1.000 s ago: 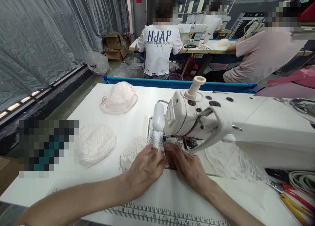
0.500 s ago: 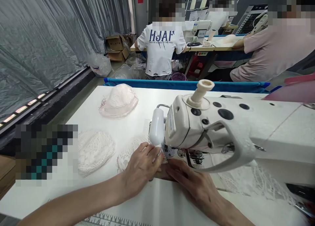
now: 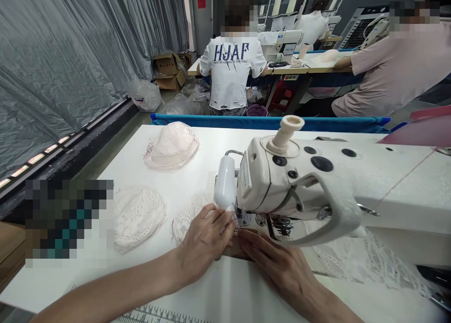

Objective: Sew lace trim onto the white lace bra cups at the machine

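Note:
My left hand point(image 3: 207, 236) is closed on the edge of a white lace piece point(image 3: 192, 215), its curled fingers just in front of the sewing machine's point(image 3: 259, 177) head. Part of that lace spreads flat behind the hand. My right hand point(image 3: 276, 255) lies low on the machine bed, fingers stretched leftward, their tips close to the lace edge and my left fingertips. Its thumb is hidden. The needle and presser foot are mostly covered by the machine head and my fingers. More white lace point(image 3: 369, 259) lies under the machine arm at the right.
On the white table point(image 3: 158, 280) lie a lace cup piece point(image 3: 139, 217) at the left and a pale pink cup point(image 3: 172, 147) behind it. A ruler point(image 3: 155, 313) is at the front edge. Two co-workers sit beyond a blue cloth trough point(image 3: 264, 122), another farther back.
The view has shifted slightly. Both hands stay almost in place at the machine, and the lace between them shows little visible movement.

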Motion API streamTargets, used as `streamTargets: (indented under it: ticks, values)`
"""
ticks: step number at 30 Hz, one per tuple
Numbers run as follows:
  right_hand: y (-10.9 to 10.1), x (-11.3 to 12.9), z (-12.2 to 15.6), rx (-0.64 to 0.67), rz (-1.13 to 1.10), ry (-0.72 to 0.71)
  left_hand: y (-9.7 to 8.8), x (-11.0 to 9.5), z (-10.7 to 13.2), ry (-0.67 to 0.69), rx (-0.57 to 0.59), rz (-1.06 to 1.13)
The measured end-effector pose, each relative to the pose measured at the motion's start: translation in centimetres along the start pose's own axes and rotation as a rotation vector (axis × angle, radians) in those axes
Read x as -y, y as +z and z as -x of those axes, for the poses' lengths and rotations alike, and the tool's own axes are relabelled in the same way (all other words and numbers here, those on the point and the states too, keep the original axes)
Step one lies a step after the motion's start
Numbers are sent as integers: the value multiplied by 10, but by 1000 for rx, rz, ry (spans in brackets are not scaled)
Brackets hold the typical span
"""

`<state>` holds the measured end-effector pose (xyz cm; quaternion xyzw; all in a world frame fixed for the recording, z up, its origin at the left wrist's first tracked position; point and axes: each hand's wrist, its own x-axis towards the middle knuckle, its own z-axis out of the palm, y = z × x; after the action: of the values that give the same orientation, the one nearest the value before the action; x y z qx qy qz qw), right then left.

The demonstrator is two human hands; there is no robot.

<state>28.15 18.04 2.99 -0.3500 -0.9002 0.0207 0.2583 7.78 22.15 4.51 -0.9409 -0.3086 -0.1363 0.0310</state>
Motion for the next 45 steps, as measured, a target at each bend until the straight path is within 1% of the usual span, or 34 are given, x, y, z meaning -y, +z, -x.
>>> streamTargets:
  ticks: [6,10,12,15,19,24,29,35,39,42,45]
  values:
    - [2,2,0,-36,66,25,-5,7,-4,-7,9,101]
    - [5,2,1,-42,97,47,-3,12,-8,8,-83,115]
    - [7,1,1,-44,102,64,-1,15,-9,23,-109,104]
    - [9,1,0,-54,106,79,3,18,-10,34,-108,107]
    - [9,2,0,-58,105,75,5,20,-9,30,-76,124]
    - [8,2,1,-48,125,51,0,10,-7,22,-61,96]
    - [5,4,-1,-61,103,37,-2,-2,-5,108,-92,53]
    - [3,6,1,-53,91,18,1,-2,-3,112,-119,60]
    - [2,6,1,-32,108,10,2,-3,-3,107,-162,38]
    - [1,7,-1,-45,111,5,1,-4,-3,107,-191,26]
    - [1,7,-1,-54,105,13,1,-5,-2,108,-194,20]
